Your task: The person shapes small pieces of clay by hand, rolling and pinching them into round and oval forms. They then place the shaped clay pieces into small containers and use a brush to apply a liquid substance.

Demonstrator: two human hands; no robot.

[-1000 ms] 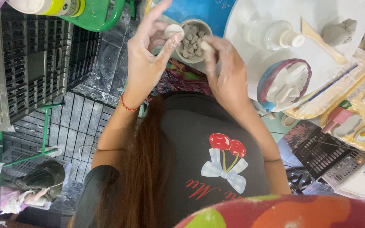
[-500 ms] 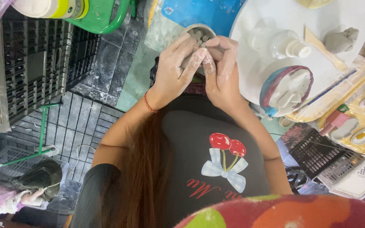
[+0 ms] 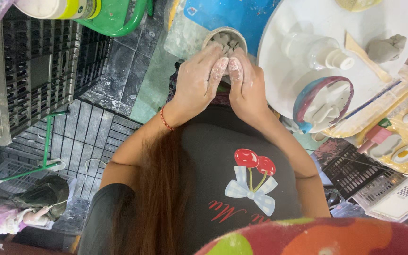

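Lower frame: dark shirt with a cherry print (image 3: 251, 189), long hair. Centre: left hand (image 3: 197, 85) and right hand (image 3: 246, 85), both clay-dusted, pressed together fingertip to fingertip; whatever they cup is hidden. One cup of grey clay lumps (image 3: 224, 38) lies just beyond the fingertips, upper centre, equally near both. Right: one white round board (image 3: 308, 19), one clear bottle (image 3: 315, 52).

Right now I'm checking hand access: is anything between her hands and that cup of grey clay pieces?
Nothing visible does. The left hand and right hand are pressed together just below the cup of grey clay pieces, fingertips at its near rim. Whether they touch it cannot be told.
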